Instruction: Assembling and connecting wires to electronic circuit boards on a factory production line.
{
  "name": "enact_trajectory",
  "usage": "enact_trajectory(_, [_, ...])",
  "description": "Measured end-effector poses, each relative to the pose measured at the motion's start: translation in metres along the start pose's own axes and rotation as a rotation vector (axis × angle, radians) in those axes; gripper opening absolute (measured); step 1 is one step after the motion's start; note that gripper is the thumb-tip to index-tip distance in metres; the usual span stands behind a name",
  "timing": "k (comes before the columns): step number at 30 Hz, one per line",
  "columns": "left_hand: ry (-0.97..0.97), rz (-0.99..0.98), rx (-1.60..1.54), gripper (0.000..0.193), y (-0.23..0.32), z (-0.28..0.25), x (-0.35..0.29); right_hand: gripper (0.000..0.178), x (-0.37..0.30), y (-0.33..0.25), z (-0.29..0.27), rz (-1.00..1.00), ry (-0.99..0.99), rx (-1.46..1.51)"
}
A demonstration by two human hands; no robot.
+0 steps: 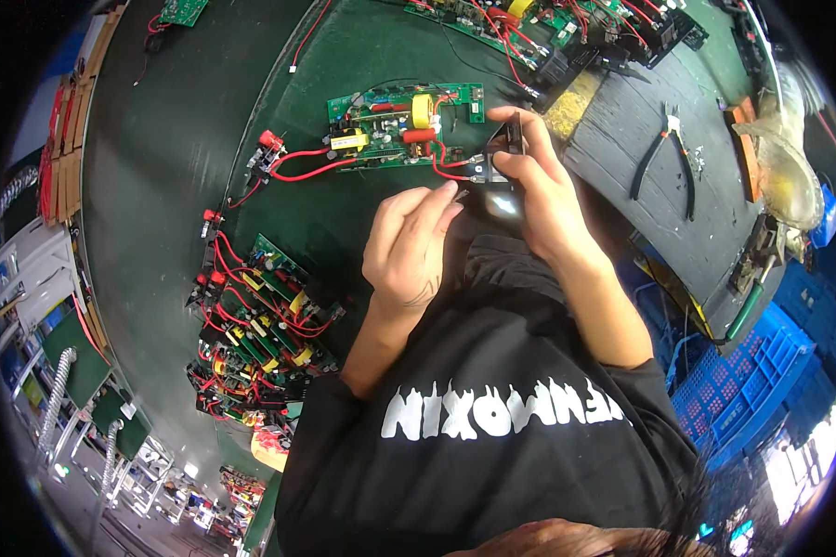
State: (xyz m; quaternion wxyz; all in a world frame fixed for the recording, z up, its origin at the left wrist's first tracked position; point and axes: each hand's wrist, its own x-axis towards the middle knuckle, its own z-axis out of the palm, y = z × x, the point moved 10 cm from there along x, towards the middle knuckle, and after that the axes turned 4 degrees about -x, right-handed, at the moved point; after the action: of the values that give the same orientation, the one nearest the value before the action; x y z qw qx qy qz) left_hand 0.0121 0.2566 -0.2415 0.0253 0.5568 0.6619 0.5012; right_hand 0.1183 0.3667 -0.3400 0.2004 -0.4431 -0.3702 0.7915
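My right hand (550, 190) is closed around a black plastic part (508, 139), its thumb and forefinger on either side. Two red wires (450, 169) with metal terminals run from this part to a green circuit board (390, 153). The board carries a yellow coil (423, 111) and a red component, and lies on the dark green worktop just beyond my hands. My left hand (404, 246) is pinched near the wire ends. A small greyish tip shows at its fingertips, too small to name. Red wires at the board's left end lead to a small red-and-black socket (267, 148).
Several wired circuit boards (260, 325) are heaped at the left, near my left arm. More boards (520, 28) lie at the far side. Black-handled cutting pliers (664, 162) rest on a grey mat at the right. A blue plastic crate (743, 381) stands below it.
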Motion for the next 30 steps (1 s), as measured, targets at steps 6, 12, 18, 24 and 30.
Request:
enact_trajectory(6, [0.031, 0.043, 0.072, 0.040, 0.004, -0.004, 0.002, 0.044, 0.002, 0.001, 0.001, -0.001, -0.002, -0.014])
enact_trajectory(12, [0.057, 0.021, 0.128, 0.039, -0.001, -0.007, -0.002, 0.044, 0.000, 0.000, 0.004, 0.014, -0.001, -0.022])
enact_trajectory(18, [0.061, 0.083, 0.133, 0.038, 0.002, -0.011, -0.002, 0.045, 0.001, 0.000, 0.004, 0.003, -0.007, -0.012])
enact_trajectory(24, [0.082, 0.109, 0.196, 0.034, 0.003, -0.019, 0.000, 0.044, 0.004, -0.001, 0.008, 0.012, -0.009, -0.012])
enact_trajectory(30, [0.129, 0.058, 0.221, 0.037, -0.002, -0.029, -0.001, 0.043, 0.004, 0.003, 0.009, 0.006, -0.027, -0.012])
